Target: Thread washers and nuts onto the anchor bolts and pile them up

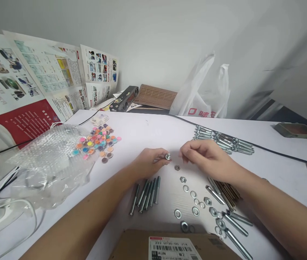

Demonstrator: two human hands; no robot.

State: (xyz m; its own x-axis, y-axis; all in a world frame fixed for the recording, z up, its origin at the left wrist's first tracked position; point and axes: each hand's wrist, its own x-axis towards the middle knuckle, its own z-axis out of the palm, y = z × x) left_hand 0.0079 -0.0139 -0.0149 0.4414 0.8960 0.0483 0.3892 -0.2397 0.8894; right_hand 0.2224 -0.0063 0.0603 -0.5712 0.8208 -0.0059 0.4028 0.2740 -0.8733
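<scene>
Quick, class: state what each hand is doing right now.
Left hand: closed on a bolt.
Right hand: fingers curled above a nut; whether it holds anything cannot be told.

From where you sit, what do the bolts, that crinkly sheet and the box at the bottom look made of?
Bolts: probably zinc-plated steel, going by the bright silvery shine. Crinkly sheet: clear plastic bubble wrap, see-through with rows of air pockets. Box: brown cardboard, matte, with a printed white label.
</scene>
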